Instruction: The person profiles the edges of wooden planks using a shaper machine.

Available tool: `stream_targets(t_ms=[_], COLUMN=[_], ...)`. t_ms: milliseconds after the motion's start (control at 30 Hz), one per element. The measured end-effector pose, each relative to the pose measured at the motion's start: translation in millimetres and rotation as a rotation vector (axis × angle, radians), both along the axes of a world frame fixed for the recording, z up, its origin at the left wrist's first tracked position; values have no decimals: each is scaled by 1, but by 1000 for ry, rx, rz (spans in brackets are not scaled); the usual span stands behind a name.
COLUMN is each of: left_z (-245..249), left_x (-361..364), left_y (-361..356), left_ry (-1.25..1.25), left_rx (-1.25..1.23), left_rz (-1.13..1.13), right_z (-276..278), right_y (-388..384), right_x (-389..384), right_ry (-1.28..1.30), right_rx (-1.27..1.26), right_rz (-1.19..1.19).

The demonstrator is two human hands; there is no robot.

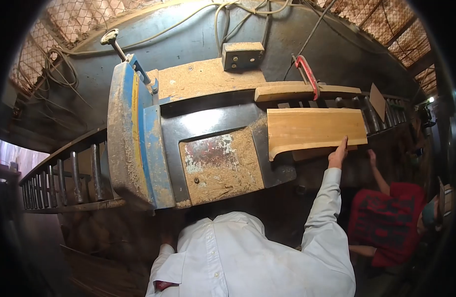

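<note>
A pale wooden board (317,127) with one uneven, wavy edge lies over the rollers to the right of the black machine table (215,121). My right hand (338,155) is closed on the board's near edge, close to its right end; the fingers underneath are hidden. My left hand (167,237) hangs low beside my body, mostly hidden in shadow, so its fingers cannot be made out. Left of the table stands a blue, sawdust-covered machine housing (125,133).
A red clamp (307,76) holds a wooden fence strip (282,93) behind the board. Roller conveyors (75,173) extend on both sides. A person in a red shirt (386,222) is at the right, one hand (371,158) near the board's end. A control box (242,56) sits behind.
</note>
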State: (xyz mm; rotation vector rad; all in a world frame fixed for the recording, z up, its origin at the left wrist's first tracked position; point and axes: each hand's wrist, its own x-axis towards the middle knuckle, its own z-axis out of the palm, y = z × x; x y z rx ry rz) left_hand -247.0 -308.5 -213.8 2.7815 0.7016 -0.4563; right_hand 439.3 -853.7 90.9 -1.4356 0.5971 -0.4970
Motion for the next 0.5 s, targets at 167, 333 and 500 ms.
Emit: stream_targets(t_ms=[167, 333, 500], left_z=[8, 27, 112], left_x=[11, 39, 121], left_y=[-7, -21, -40], left_ry=[36, 51, 161], left_rx=[-188, -333, -286], left_rz=[309, 508, 193], right_z=[14, 24, 27], right_y=[22, 70, 132], right_x=[-44, -104, -173], right_ry=[12, 36, 67], right_rx=[385, 400, 547], right_rz=[105, 265, 426])
